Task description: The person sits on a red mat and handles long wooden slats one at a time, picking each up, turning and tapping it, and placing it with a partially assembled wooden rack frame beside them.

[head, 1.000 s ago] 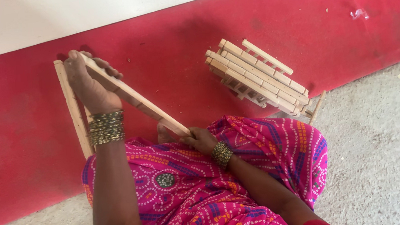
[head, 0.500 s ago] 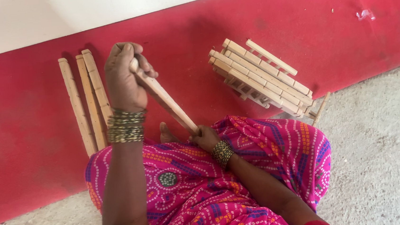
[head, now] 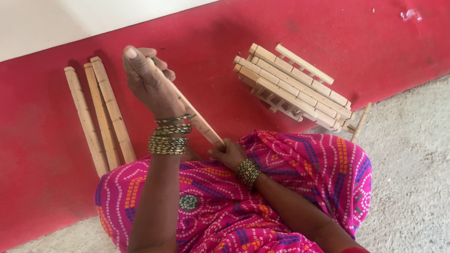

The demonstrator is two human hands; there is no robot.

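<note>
The red floor band (head: 292, 25) carries everything in view, with grey concrete (head: 431, 169) nearer the person. Largest among the loose goods is a stack of notched wooden slats (head: 294, 89), lying well to the right of both hands and touched by neither. To the left of the left hand, three single slats (head: 100, 115) lie side by side, roughly parallel, also apart from the fingers. The slat in hand (head: 194, 115) runs on a diagonal: its long axis climbs from lower right to upper left, tilted up off the lap. The left hand (head: 149, 84) closes around the upper end, thumb raised along the top, fingertips curled over the far edge. The right hand (head: 230, 154) grips the lower end against the pink patterned skirt (head: 293, 174), its fingers wrapped about the wood, though their exact closure is partly hidden. Both hands are on the piece; the left sits higher and farther out, the right nearer the body
</note>
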